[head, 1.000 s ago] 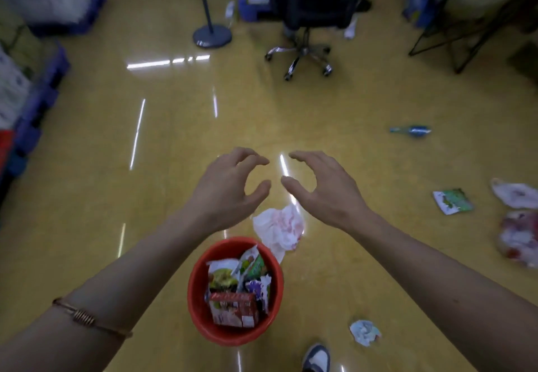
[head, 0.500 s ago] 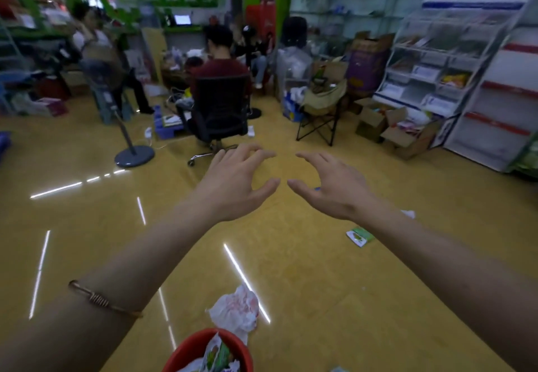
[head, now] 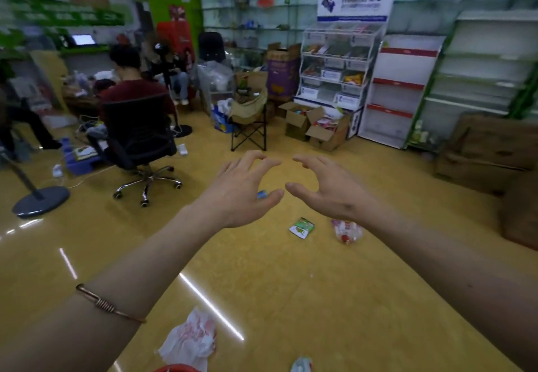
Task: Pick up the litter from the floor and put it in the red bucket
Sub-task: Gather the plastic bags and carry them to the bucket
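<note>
Litter packet (head: 302,227), wrapper (head: 346,230): on floor past right hand (head: 329,194), untouched | tissue (head: 189,339) beside bucket (head: 176,368), under left forearm | left hand (head: 241,194), right hand: empty, fingers loosely curved

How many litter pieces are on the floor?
5: white wrapper and scrap at the bottom edge, green packet and clear bag mid-floor, blue piece behind the left hand. Arms may hide more.
</note>
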Tool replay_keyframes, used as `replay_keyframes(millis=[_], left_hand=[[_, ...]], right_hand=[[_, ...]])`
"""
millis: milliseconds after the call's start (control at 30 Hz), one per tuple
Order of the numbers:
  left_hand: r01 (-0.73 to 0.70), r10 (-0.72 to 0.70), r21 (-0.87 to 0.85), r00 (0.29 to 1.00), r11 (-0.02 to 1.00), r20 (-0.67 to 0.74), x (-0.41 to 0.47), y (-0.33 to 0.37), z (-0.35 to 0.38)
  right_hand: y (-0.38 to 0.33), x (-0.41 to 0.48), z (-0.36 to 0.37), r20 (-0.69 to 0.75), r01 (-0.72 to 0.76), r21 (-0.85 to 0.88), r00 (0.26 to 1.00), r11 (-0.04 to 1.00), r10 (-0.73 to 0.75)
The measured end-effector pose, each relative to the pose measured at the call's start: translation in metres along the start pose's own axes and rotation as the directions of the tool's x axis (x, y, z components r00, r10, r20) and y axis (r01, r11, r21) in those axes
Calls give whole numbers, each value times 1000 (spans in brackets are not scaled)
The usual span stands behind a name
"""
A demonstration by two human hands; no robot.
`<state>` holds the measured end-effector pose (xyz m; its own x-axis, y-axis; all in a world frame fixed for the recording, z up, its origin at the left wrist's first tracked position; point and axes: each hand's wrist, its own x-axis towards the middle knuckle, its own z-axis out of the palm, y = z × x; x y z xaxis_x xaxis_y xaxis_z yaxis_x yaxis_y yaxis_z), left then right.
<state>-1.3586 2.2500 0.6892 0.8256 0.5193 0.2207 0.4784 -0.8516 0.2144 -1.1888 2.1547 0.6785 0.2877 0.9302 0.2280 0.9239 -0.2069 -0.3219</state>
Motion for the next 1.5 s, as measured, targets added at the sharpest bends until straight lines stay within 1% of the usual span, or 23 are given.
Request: replay_keyframes(millis=[100,267,500,600,700,867,967,1033,1167,1267,1367,1500], left_hand=[[-50,50,-22,999,999,3,31,32,15],[-77,80,-71,996,994,27,90,97,46],[-114,113,-59,993,992,-20,170,189,83],[-110,108,-63,994,992,-34,199,221,98],[-102,101,-39,995,994,-26,223,244,116],[-65,65,-19,998,998,20,271,254,151],[-51,46,50,993,997,109,310,251,175],[-47,36,72,989,996,146,342,250,189],[-58,55,27,993,998,100,418,251,209],[-69,69,-1,995,998,78,473,249,216],[-84,83,16,995,996,52,525,242,221],[-83,81,39,995,996,58,586,234,233]], right_hand=[[42,-11,-13,0,-69,-19,998,997,69],[127,-29,-50,-1,-192,-74,981,979,192],[233,-37,-100,-46,-204,-118,979,972,200],[279,-44,-114,-70,-237,-97,970,967,231],[323,-48,-118,-60,-267,-90,963,960,262],[390,-36,-117,-31,-338,-97,941,936,337],[429,-14,-113,-11,-370,-128,928,920,372],[455,10,-114,-25,-396,-127,918,909,397],[500,68,-117,-49,-403,-132,915,905,401],[531,110,-123,-38,-393,-140,919,909,392],[562,152,-129,-58,-392,-134,920,910,388],[602,202,-127,-48,-382,-138,924,914,379]])
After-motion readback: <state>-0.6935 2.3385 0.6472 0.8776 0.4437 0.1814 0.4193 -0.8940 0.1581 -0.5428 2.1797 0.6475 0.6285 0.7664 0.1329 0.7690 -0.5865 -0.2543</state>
